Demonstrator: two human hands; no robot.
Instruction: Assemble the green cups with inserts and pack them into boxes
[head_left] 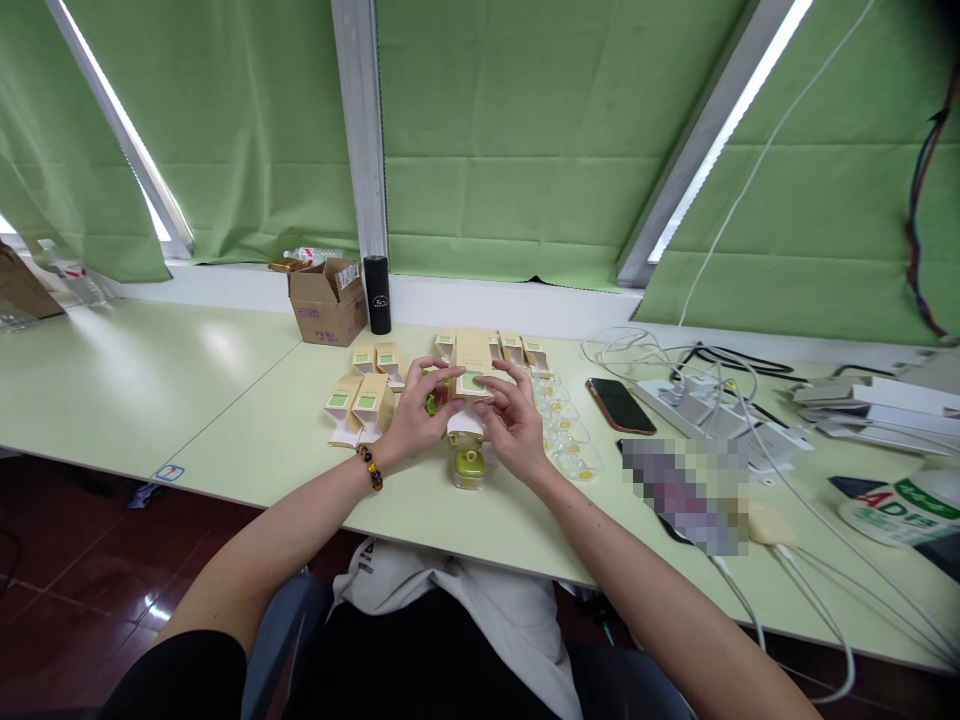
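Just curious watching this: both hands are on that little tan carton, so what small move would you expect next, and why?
Probably lowering the small tan cardboard carton toward the green item in a clear tray: the left hand and right hand hold it directly above, with its open white flap facing down.

Centre of frame: small cartons (pixel 360 400) in rows on the tabletop (pixel 225 400); clear trays (pixel 570 440) to their right, phone (pixel 619 405) further right, power strip (pixel 705 405) beyond; open cardboard box (pixel 328 300) and cylinder (pixel 377 294) behind, at upper centre-left

A white bag (pixel 900 510) at right reads "ADS".
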